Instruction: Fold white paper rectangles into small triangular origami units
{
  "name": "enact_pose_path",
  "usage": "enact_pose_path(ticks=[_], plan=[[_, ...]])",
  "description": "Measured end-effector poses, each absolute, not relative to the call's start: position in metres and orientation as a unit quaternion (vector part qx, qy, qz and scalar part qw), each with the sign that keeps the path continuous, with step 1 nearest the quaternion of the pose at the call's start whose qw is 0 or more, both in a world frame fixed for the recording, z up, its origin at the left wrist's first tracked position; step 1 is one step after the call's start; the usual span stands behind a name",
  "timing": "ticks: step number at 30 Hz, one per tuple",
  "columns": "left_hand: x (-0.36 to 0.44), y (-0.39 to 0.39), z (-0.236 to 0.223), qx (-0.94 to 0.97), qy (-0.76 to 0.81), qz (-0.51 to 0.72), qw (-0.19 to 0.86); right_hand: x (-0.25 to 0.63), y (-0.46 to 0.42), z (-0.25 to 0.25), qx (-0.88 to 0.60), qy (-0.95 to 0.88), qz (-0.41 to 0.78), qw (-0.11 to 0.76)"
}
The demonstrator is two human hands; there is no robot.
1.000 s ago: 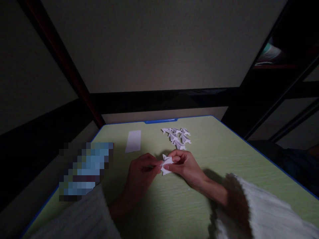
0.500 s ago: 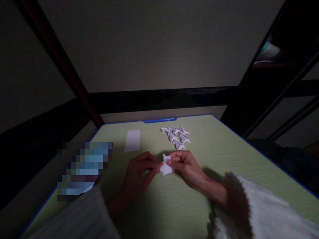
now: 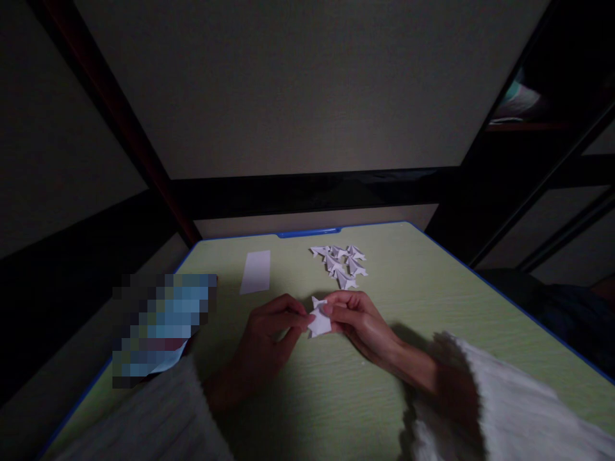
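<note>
Between my two hands is a small white folded paper (image 3: 319,323), with pointed corners at its upper and lower left. My left hand (image 3: 274,328) pinches its left side with thumb and fingertips. My right hand (image 3: 361,320) grips the right side, thumb on top and fingers partly behind the paper. Just beyond my hands lies a group of several folded white paper figures (image 3: 344,278), close together and with pointed ends. To the left of that group a flat white sheet of paper (image 3: 256,271) rests on the table.
The light green table (image 3: 331,410) has a blue edge and a blue handle strip (image 3: 309,232) at the far side. A pixelated bluish object (image 3: 168,326) lies at the left edge. A pale panel (image 3: 307,96) rises behind the table; a dark shelf stands at the right.
My right thumb has moved up across the folded paper, showing more of its face. The paper has turned slightly. Both hands stay in nearly the same place, and the figures lie still.
</note>
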State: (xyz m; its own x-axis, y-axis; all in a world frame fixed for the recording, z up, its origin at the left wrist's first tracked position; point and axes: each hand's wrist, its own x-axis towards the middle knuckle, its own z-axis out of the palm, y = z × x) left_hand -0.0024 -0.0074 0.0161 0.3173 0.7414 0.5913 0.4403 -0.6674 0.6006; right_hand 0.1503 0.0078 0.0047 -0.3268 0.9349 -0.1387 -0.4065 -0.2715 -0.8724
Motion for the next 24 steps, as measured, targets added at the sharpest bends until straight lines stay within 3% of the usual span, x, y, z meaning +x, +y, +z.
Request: enact_pose_path(ticks=[14, 16, 21, 24], plan=[[-0.001, -0.011, 0.014, 0.793, 0.358, 0.459, 0.18, 0.15, 0.009, 0.0, -0.373, -0.443, 0.657, 0.483], [-0.002, -0.011, 0.011, 0.762, 0.379, 0.466, 0.242, 0.151, 0.009, 0.002, -0.374, -0.454, 0.65, 0.482], [-0.002, -0.004, 0.008, 0.563, 0.466, 0.444, 0.519, 0.151, 0.008, 0.005, -0.38, -0.477, 0.631, 0.48], [0.0, 0.001, 0.01, 0.517, 0.5, 0.373, 0.586, 0.151, 0.008, 0.005, -0.379, -0.489, 0.624, 0.477]])
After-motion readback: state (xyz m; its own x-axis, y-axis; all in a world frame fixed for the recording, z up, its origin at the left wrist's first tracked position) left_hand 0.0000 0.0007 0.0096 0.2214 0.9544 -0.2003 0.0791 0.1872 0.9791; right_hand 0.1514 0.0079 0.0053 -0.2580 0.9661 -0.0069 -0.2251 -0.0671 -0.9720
